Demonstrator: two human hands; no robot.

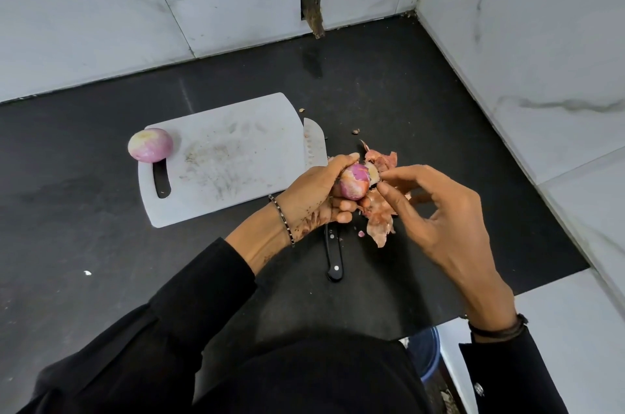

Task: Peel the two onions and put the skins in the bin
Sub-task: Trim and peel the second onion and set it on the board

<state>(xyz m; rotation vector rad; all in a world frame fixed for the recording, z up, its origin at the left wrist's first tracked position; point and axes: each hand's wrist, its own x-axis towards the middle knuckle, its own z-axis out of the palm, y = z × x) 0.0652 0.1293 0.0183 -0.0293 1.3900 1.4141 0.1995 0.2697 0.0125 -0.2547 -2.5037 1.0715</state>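
Two onions show from the head camera: one peeled onion [150, 145] sits on the white cutting board's [230, 156] left end, and the left hand [314, 192] grips a second onion [353, 181]. The right hand [439, 210] pinches the tip of the second onion with thumb and forefinger. One pile of onion skins [378, 222] lies beside one knife [334, 256].

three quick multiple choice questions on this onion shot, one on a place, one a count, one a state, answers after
1. Where does the peeled onion lie? A on the cutting board B in a bowl C in a sink
2. How many onions show? A one B two C three
3. What is the left hand doing? A lying flat B gripping the other onion C holding a spoon
1 A: it sits by the board's handle slot. 2 B: one on the board, one in hand. 3 B: its fingers curl round it while the right hand pinches skin at its end.
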